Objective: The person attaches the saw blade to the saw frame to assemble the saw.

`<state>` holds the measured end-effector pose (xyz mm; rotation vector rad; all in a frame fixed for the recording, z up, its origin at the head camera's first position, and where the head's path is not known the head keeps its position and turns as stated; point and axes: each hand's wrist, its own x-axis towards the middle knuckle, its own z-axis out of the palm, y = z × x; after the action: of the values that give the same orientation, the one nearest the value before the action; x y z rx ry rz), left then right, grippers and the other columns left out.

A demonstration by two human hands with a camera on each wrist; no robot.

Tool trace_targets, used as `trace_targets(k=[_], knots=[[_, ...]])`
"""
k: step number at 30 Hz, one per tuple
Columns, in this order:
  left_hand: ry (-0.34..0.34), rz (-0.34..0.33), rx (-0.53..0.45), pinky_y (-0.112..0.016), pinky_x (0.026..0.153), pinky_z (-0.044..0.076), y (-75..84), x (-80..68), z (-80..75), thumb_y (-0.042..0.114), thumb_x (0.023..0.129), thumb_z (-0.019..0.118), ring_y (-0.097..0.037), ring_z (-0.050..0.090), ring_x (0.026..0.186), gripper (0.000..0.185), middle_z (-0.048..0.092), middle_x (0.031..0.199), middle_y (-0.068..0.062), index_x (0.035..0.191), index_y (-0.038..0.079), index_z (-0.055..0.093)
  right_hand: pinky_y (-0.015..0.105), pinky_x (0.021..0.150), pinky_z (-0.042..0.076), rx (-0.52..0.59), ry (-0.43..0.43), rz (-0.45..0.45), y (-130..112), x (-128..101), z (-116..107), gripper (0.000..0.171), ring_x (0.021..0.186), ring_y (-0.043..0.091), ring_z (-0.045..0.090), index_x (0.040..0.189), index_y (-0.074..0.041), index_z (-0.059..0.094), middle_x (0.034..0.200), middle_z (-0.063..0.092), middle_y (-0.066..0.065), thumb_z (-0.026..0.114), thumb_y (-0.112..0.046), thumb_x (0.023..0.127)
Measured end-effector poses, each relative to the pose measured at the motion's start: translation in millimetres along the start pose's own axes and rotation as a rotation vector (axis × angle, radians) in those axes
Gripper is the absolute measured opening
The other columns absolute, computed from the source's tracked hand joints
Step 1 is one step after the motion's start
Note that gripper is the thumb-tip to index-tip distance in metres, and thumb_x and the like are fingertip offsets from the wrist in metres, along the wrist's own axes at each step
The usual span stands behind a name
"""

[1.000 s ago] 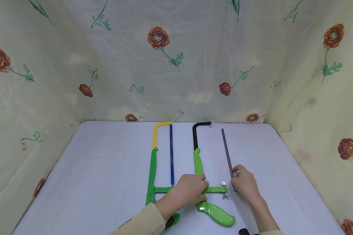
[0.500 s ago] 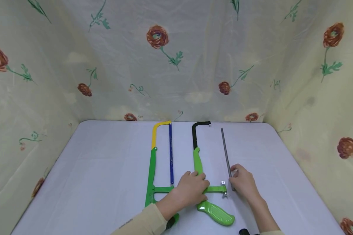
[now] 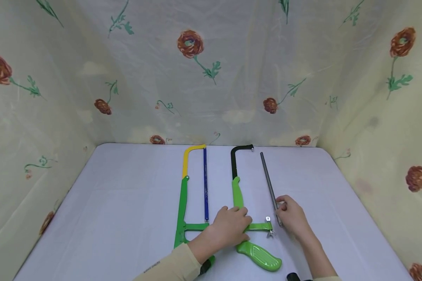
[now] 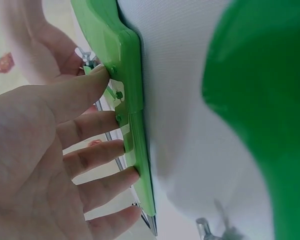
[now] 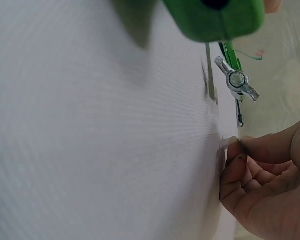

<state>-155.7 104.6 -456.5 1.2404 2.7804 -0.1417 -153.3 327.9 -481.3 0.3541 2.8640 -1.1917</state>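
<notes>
Two hacksaw frames (image 3: 183, 195) (image 3: 237, 187), one loose blade (image 3: 270, 187), two hands (image 3: 232, 228) (image 3: 291, 216).

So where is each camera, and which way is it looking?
Head: looks forward and down at the table, both hands and two hacksaws.
Left wrist: beside the left hand, whose straight fingers press the green saw frame.
Right wrist: low over the table, showing the right hand pinching the loose grey blade.
Shared: the wing nut shows in all three views.

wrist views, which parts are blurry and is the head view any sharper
Left wrist view: the green saw handle up close is a soft blur, while the left hand and the green frame are fairly sharp. Right wrist view: the handle end is blurred, the wing nut crisp. Head view: evenly lit and sharp, with wide-angle bending at the table edges.
</notes>
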Motion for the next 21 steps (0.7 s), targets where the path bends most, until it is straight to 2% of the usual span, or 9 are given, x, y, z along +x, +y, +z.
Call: trace_targets(k=[8,9,13,16,21], knots=[[-0.004,0.003,0.008,-0.033,0.089,0.053,0.3,1.1,1.2,0.058,0.09,0.064,-0.01,0.061,0.114,0.041,0.06,0.116,0.011,0.124,0.036,0.064,0.021,0.059,0.045,0.19,-0.04,0.034,2.7,1.8,-2.8,0.042,0.069,0.009,0.05,0.132,0.01,0.05,0.08,0.056,0.004,0.054,0.004,0.091],[-0.011,0.004,0.01,-0.033,0.09,0.053,0.6,0.9,1.1,0.057,0.09,0.063,-0.011,0.06,0.116,0.042,0.06,0.118,0.011,0.127,0.038,0.063,0.021,0.06,0.045,0.202,-0.038,0.039,2.8,1.8,-2.5,0.041,0.07,0.009,0.05,0.132,0.009,0.05,0.081,0.056,0.004,0.055,0.004,0.091],[-0.041,0.021,0.011,-0.03,0.083,0.053,1.6,1.0,2.1,0.055,0.092,0.061,-0.009,0.057,0.11,0.048,0.061,0.119,0.012,0.139,0.046,0.052,0.021,0.061,0.046,0.222,-0.029,0.04,3.5,3.1,0.0,0.041,0.072,0.009,0.051,0.132,0.007,0.051,0.083,0.058,0.005,0.056,0.002,0.092],[-0.051,0.034,0.016,-0.029,0.08,0.054,1.9,0.9,3.3,0.055,0.094,0.059,-0.009,0.057,0.107,0.051,0.062,0.119,0.012,0.143,0.048,0.047,0.021,0.06,0.045,0.226,-0.012,0.044,2.4,3.8,2.2,0.04,0.071,0.009,0.051,0.132,0.006,0.052,0.083,0.059,0.005,0.056,0.002,0.092],[-0.043,0.034,0.023,-0.032,0.085,0.056,1.1,1.9,5.7,0.056,0.094,0.058,-0.014,0.058,0.123,0.05,0.062,0.122,0.011,0.143,0.048,0.047,0.02,0.059,0.045,0.247,0.017,0.023,-3.0,5.1,2.2,0.04,0.069,0.007,0.051,0.131,0.005,0.053,0.083,0.058,0.004,0.056,0.003,0.092]])
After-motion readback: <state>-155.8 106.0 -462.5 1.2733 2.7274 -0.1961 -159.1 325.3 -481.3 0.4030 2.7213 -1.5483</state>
